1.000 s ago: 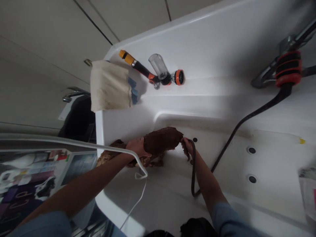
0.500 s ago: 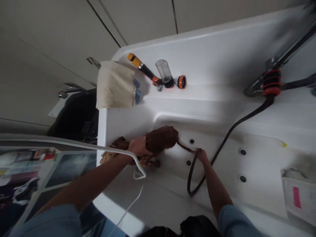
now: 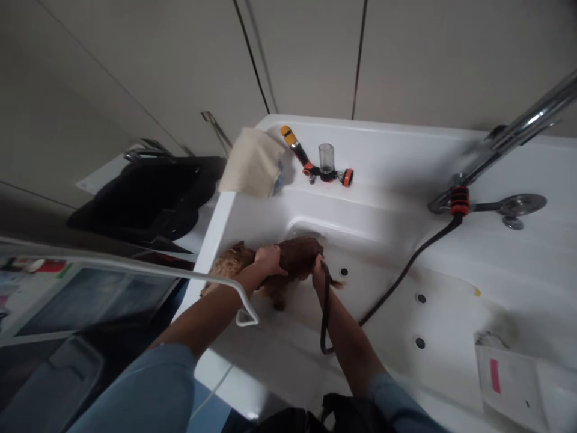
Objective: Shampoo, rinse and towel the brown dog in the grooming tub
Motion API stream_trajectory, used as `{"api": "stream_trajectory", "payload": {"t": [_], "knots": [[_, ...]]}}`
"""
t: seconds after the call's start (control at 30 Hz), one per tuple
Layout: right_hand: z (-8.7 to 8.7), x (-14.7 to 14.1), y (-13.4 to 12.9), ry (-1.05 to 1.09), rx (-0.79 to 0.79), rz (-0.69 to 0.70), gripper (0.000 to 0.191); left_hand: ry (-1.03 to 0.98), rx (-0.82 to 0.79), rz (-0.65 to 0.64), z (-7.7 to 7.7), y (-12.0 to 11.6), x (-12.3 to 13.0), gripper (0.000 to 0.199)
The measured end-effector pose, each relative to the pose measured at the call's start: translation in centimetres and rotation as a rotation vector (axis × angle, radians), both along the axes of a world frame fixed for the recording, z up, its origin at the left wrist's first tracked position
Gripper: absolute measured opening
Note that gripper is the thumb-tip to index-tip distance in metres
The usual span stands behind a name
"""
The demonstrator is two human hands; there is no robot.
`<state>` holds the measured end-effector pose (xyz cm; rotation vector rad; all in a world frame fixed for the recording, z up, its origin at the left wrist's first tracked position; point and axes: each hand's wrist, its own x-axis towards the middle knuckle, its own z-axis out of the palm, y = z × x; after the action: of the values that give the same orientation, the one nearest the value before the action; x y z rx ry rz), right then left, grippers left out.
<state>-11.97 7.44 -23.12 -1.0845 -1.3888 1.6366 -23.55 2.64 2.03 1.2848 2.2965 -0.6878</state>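
Note:
A wet, curly-coated brown dog (image 3: 298, 255) stands in the white tub (image 3: 387, 207), its lighter head towards the left rim and its tail to the right. Across its shoulders my left hand (image 3: 269, 260) is closed, thumb and fingers gripping the coat. My right hand (image 3: 319, 275) is closed round the end of a dark hose (image 3: 396, 284), at the dog's rump. From there the hose loops down past my forearm and runs up to a red and black connector (image 3: 460, 200) on the tap. Whether water flows cannot be made out.
A spray gun with a clear bottle (image 3: 326, 159) rests on the back ledge, beside a beige towel (image 3: 252, 162) over the corner. A white bent rod (image 3: 180, 270) crosses above my left forearm. A shower head (image 3: 523, 204) and a whitish box (image 3: 509, 382) are at the right.
My right hand has brought the hose end left, from behind the tail up to the dog's rump. My left hand stays on the dog. The camera view has shifted.

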Motion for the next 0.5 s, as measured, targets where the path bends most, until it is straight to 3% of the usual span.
{"api": "stream_trajectory", "payload": {"t": [0.17, 0.27, 0.4, 0.5], "knots": [[-1.0, -3.4, -1.3, -0.139, 0.058, -0.049, 0.077, 0.012, 0.034, 0.012, -0.2, 0.1, 0.4, 0.09], [-2.0, -4.8, -0.3, -0.215, 0.069, -0.118, 0.068, 0.028, 0.033, 0.001, -0.4, 0.0, 0.2, 0.094], [-3.0, -5.3, 1.7, -0.198, 0.311, -0.014, 0.046, 0.053, 0.0, 0.016, -0.5, 0.0, -0.2, 0.091], [-3.1, -4.8, 3.8, -0.293, 0.32, -0.051, 0.049, 0.052, -0.025, 0.008, -0.7, 0.1, -0.5, 0.095]]}}
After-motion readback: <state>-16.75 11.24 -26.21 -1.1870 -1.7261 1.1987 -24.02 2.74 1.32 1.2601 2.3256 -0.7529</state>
